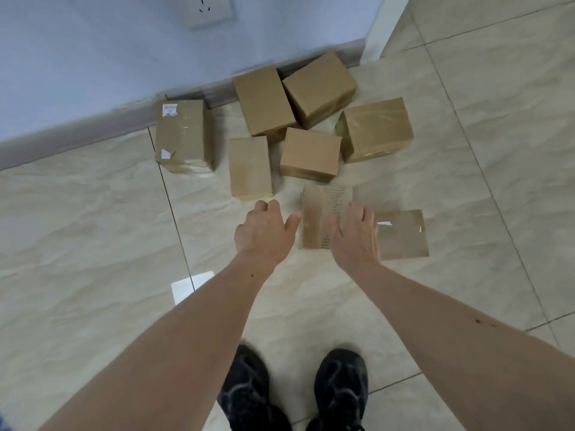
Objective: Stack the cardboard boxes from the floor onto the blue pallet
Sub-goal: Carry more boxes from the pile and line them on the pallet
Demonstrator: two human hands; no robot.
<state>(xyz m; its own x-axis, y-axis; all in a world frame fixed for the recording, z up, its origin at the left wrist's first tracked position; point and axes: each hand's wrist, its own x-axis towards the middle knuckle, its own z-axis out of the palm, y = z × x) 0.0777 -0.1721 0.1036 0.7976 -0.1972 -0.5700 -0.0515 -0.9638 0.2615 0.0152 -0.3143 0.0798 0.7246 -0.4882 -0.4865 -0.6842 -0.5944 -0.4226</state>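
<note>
We see the tiled floor with eight cardboard boxes scattered near the wall. Nearest us, a taped box lies between our hands, partly under the right one. Left hand and right hand hover relaxed, fingers loosely curled, grasping nothing.
</note>
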